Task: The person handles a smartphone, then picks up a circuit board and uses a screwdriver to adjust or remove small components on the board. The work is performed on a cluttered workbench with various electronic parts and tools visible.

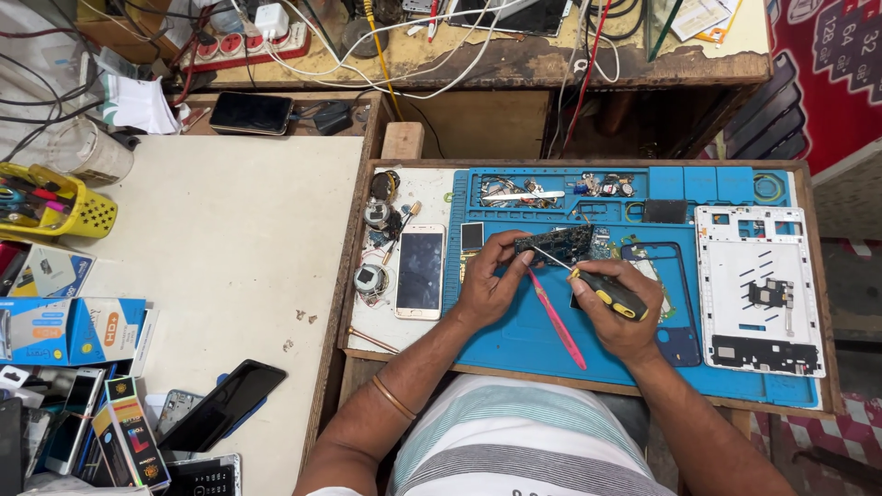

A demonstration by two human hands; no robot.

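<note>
Head view, centre of frame: left hand (487, 285) pinches a dark circuit board (560, 243) over the blue mat (514, 331), right hand (616, 308) grips a yellow-handled screwdriver (602, 289) on it, and I'd guess a slip could gouge the board or flick a screw away.

A white smartphone with a pale grey screen (421, 271) lies upright just left of the blue mat, and a black-screened phone (250, 112) rests near the power strip. At the left edge lie flat blue-and-orange cardboard boxes (69, 330), with a tall dark box (131, 432) and a tilted black phone (224, 405) below them; a red printed sign (831, 64) fills the top right corner.
</note>
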